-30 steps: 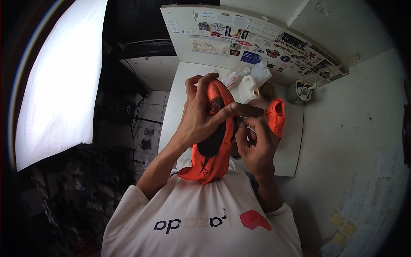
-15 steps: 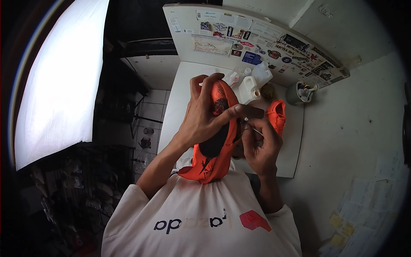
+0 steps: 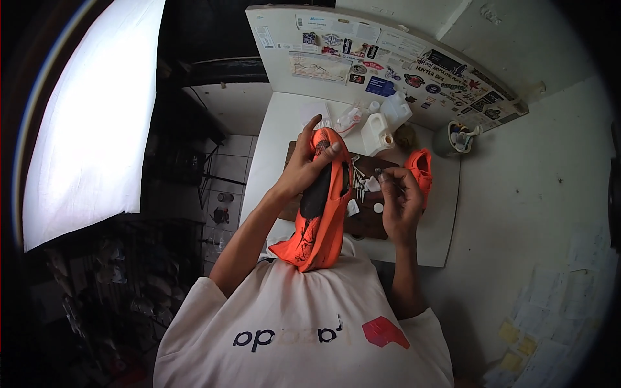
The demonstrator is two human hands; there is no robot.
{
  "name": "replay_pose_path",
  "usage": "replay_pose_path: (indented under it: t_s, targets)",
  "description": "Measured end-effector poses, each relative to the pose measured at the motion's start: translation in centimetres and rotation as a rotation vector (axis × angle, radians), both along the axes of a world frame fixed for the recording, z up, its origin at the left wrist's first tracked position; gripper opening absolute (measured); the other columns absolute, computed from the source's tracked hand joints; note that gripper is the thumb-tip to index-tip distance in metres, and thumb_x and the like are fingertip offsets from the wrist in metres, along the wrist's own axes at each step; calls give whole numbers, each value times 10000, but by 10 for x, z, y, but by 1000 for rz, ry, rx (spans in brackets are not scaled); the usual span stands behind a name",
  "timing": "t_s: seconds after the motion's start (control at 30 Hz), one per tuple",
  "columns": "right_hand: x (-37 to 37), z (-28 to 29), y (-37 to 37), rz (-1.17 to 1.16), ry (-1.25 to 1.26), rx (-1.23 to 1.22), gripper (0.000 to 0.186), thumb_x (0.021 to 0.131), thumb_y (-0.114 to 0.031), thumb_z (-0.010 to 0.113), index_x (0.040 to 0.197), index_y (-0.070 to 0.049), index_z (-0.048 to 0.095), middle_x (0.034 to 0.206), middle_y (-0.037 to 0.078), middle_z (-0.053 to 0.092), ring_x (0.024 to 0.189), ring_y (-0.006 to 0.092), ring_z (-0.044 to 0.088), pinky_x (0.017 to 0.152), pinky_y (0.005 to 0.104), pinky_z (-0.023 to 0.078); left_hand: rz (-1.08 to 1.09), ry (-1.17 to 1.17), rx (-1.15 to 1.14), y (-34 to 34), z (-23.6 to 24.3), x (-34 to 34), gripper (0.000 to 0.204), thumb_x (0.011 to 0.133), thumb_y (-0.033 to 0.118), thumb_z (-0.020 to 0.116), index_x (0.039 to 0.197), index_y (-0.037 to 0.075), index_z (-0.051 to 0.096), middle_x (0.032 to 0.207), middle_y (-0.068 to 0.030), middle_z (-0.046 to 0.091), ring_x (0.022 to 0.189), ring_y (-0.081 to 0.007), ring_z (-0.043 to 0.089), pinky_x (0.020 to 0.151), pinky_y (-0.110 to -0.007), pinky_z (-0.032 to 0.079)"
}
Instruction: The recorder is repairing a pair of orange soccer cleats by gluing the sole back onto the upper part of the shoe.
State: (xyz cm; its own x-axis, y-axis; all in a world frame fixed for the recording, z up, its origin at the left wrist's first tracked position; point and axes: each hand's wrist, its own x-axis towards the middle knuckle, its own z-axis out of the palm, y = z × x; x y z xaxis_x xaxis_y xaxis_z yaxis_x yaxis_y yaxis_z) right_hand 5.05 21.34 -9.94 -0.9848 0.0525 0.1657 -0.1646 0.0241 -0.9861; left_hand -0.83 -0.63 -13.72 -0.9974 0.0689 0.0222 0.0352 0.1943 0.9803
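Note:
An orange sneaker (image 3: 326, 220) with black patches stands tilted, its lower end against my shirt. My left hand (image 3: 303, 169) grips its upper end, thumb across the black-marked side. To the right of the shoe, apart from it, my right hand (image 3: 402, 197) pinches a small stick with a dark tip (image 3: 378, 172), seemingly a cotton swab; most of it is hidden by the fingers. Behind the shoe lies a dark brown board (image 3: 369, 225) bearing several white swab-like sticks (image 3: 358, 174), a crumpled white piece (image 3: 372, 185) and a round white cap (image 3: 378, 207).
A second orange sneaker (image 3: 420, 174) sits on the white table (image 3: 259, 174) at the right. White plastic jugs (image 3: 374, 134) stand toward the back, below an upright sticker-covered panel (image 3: 388, 64). A grey bucket (image 3: 446, 143) with tools is at the back right.
My right hand has drawn back from the shoe's side, toward the right. The shoe has turned and come slightly lower, and my left hand has shifted its hold, uncovering the board.

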Motion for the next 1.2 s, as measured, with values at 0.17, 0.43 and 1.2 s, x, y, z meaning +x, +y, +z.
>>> replay_pose_path:
  t_s: [0.17, 0.43, 1.2]
  targets:
    - [9, -80, 26, 0, -237, 197, 124, 1030, -123, 625, 1073, -7, 620, 936, 54, 659, 844, 72, 631, 760, 225, 488, -42, -499, 443, 3, -6, 6, 818, 952, 473, 722, 1568, 114, 320, 1297, -151, 565, 1116, -254, 665, 941, -384, 592]
    - [22, -203, 40, -5, -429, 331, 145, 978, -128, 662, 1003, 15, 664, 943, 125, 667, 885, 209, 674, 767, 364, 527, -103, -576, 483, 3, -37, 12, 938, 843, 288, 805, 1594, 189, 251, 1318, -142, 556, 1115, -250, 666, 933, -400, 613]
    - [3, -240, 67, 12, -387, 321, 159, 918, -22, 713, 1065, 37, 714, 916, 130, 787, 785, 191, 749, 729, 309, 588, 335, -762, 848, -20, -198, 29, 513, 900, 344, 726, 1279, 76, 507, 1093, -84, 663, 906, -204, 692, 825, -396, 619]
